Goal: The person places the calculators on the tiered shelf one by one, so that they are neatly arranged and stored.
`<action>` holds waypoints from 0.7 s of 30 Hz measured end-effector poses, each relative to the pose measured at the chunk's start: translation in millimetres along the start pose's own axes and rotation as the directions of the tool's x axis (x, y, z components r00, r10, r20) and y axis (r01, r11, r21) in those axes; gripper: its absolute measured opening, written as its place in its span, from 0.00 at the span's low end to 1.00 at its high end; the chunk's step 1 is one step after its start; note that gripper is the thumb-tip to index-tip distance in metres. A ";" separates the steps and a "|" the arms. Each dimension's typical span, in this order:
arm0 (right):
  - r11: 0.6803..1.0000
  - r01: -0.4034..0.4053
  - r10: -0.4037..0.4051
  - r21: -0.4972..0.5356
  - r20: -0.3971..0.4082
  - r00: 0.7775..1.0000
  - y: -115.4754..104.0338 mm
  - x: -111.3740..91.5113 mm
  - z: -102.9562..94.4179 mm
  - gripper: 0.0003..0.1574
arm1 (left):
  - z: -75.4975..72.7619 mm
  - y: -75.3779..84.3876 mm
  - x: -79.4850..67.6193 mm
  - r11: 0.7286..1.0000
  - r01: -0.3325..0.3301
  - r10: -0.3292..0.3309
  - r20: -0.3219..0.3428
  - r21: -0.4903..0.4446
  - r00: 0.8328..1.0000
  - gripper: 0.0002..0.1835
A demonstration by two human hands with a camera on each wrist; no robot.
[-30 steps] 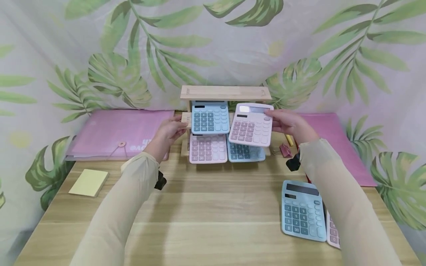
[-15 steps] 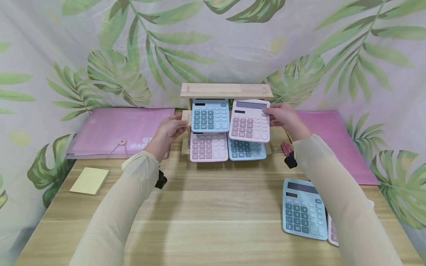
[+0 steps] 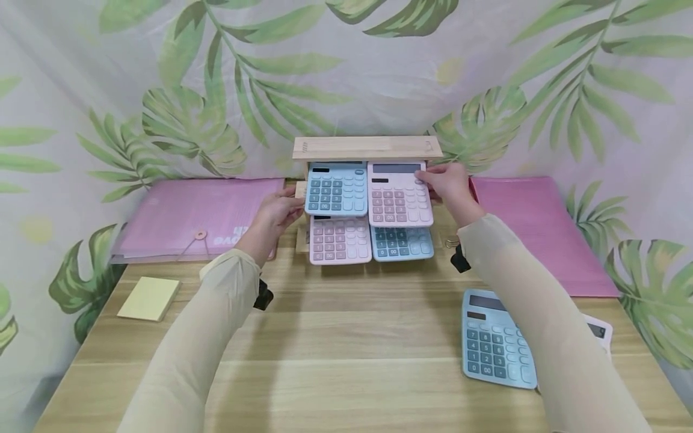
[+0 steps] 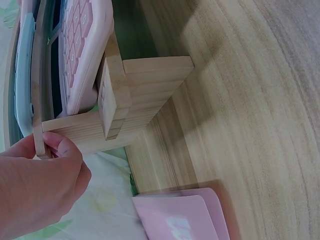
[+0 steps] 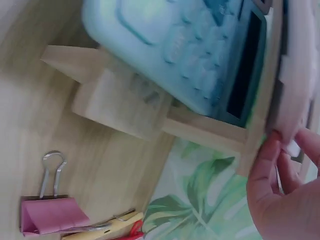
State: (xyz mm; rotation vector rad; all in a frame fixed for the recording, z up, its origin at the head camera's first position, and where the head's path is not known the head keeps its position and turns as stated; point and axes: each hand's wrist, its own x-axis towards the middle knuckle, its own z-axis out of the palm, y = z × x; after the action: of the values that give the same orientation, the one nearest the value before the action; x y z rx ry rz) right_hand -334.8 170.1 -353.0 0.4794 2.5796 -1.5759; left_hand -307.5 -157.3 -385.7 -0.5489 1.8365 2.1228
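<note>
A wooden shelf [image 3: 368, 147] stands at the back of the table. My right hand [image 3: 452, 185] pinches the right edge of a pink calculator [image 3: 397, 211] on its upper level. Touching that one on the left, or nearly so, is a blue calculator [image 3: 335, 191]. Below them a pink calculator [image 3: 340, 243] and a blue calculator [image 3: 402, 245] lean side by side. My left hand [image 3: 273, 216] holds the left end of the middle board; in the left wrist view, thumb and fingers pinch that board [image 4: 40, 115]. The right wrist view is blurred around the held calculator.
On the table's right lie a blue calculator [image 3: 495, 355] and a pink one [image 3: 600, 331], partly behind my sleeve. Pink folders [image 3: 189, 213] flank the shelf. Yellow sticky notes [image 3: 148, 298] lie at left. A pink binder clip [image 5: 52, 216] sits by the shelf's right side.
My right hand has moved the pink calculator left and inward, and it now sits straight beside the upper blue one. The blue one has shifted slightly left. My left hand stays on the board.
</note>
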 end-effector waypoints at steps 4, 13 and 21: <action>0.995 0.047 -0.048 -0.087 -0.010 0.999 3.4 -1.0 1.1 0.25 | -1.0 -0.7 -1.3 1.000 -0.012 0.012 0.010 0.016 1.000 0.35; 0.938 0.186 -0.173 -0.292 0.069 0.983 5.5 -3.7 3.6 0.18 | -2.8 -2.7 -3.0 1.000 -0.020 0.019 0.032 0.022 0.999 0.34; 0.849 0.378 -0.354 -0.370 0.133 0.926 7.5 -23.9 -6.5 0.29 | 1.2 -1.6 -1.7 1.000 -0.025 0.025 0.029 0.017 0.999 0.34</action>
State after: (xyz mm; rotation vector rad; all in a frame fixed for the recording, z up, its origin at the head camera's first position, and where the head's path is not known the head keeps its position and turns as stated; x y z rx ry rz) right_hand -309.3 173.7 -350.9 -0.1051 2.9587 -1.0686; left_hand -305.4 -155.7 -386.2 -0.4909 1.8539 2.1173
